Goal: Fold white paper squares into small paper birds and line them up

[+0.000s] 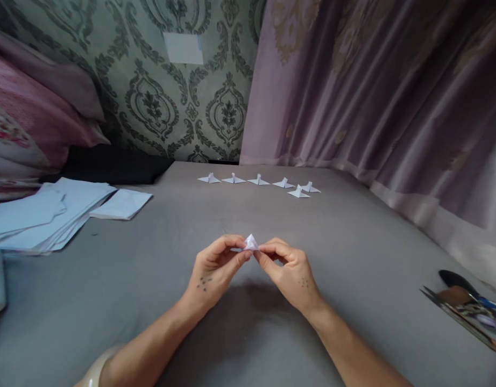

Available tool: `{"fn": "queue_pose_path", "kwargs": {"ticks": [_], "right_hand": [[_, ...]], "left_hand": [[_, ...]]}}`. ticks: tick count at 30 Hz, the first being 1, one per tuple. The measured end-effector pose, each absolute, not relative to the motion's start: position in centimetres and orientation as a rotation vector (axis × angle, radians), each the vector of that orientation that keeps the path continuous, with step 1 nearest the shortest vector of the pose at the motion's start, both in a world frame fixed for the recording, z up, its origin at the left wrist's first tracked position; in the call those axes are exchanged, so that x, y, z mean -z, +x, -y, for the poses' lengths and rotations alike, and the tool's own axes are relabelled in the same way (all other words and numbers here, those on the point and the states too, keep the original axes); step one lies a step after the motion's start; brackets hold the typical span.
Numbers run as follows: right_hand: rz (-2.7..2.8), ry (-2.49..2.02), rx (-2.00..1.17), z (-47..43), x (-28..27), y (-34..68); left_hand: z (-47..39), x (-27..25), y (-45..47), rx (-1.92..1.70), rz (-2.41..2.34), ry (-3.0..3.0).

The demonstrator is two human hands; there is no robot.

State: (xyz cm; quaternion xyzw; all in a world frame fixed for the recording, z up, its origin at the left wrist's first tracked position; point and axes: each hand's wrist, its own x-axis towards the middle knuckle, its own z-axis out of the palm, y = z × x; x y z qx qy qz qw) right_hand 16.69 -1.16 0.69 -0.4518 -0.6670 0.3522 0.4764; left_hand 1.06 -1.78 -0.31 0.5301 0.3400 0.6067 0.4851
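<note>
A small piece of folded white paper [251, 242] is held up above the grey surface, its pointed tip upward. My left hand [218, 266] pinches its left side between thumb and fingers. On the right side, my right hand [288, 271] pinches it the same way. Both hands are closed, and the fingertips hide the paper's lower corners. Farther back stand several folded white paper figures [258, 180], spread in a row with one [298, 192] slightly in front near the right end.
Loose white paper sheets [76, 207] lie at the left, beside a stack of smaller paper [122, 204]. Scissors and other tools [466, 306] lie at the right edge. A black folded cloth [111, 164] is at the back left; a pink curtain [353, 97] hangs along the right.
</note>
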Motion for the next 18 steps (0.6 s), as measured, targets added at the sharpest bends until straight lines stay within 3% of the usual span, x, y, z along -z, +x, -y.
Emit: {"fn": "queue_pose_path", "kwargs": {"ticks": [18], "right_hand": [[1.649, -0.977, -0.672, 2.0, -1.1, 16.1]], "left_hand": [[2.1, -0.6, 1.8, -1.420, -0.901, 1.006]]}}
